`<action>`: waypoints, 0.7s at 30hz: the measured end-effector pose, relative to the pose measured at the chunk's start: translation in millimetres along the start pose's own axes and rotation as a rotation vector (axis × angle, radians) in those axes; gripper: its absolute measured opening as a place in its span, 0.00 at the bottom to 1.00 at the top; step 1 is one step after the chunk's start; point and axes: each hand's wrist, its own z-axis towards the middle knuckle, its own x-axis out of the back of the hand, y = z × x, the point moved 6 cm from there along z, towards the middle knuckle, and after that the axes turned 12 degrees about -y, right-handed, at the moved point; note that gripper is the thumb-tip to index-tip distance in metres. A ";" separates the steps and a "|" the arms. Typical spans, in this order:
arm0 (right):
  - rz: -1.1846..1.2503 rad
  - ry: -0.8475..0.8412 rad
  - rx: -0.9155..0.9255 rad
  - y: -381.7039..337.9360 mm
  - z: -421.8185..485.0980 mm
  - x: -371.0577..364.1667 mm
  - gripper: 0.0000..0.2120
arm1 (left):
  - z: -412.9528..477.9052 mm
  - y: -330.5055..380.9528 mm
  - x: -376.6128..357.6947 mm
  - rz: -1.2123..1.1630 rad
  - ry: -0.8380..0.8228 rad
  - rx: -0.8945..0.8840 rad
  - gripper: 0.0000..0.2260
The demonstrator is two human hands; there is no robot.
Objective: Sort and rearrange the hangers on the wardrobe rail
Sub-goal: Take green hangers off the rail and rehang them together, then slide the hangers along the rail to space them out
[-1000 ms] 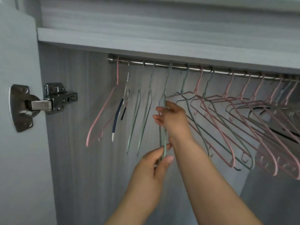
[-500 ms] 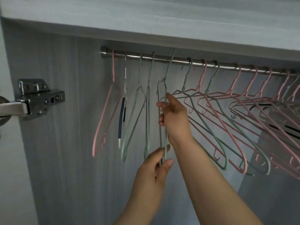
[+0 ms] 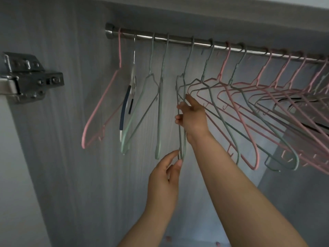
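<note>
Bare forearms reach up from the bottom edge, crossing close to each other. Nearest, the left grip (image 3: 164, 179) pinches the lower tip of a pale green hanger (image 3: 184, 147) between thumb and forefinger. Higher up and just behind, the right grip (image 3: 193, 118) is clenched on the same hanger's two wires, fingers curled round them at about mid-height.

That green hanger hangs nearly edge-on to the camera, its hook over the steel rail (image 3: 222, 47), with open rail on either side of the hook.

Left of it on the rail hang four more, each apart from the next:
- a green hanger seen edge-on (image 3: 159, 113)
- a green hanger turned partly open (image 3: 138, 113)
- a white hanger with navy pads (image 3: 124, 107)
- a pink hanger (image 3: 96, 113) closest to the rail's end bracket

Right of the held hanger a crowded fan of pink and green hangers (image 3: 249, 107) slants away along the rail, overlapping one another, with a black hanger (image 3: 293, 100) partly hidden among them.

Behind everything stands the grey wood-grain panel (image 3: 71, 157), and a shelf board (image 3: 213, 11) runs above the rail. At the far left a metal door hinge (image 3: 32, 81) is screwed to the side wall; any marking on it is too blurred to read.
</note>
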 end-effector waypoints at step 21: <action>-0.918 -0.358 0.059 -52.8 -56.0 -70.3 0.26 | -22.6 65.6 60.2 0.282 0.368 -0.340 0.17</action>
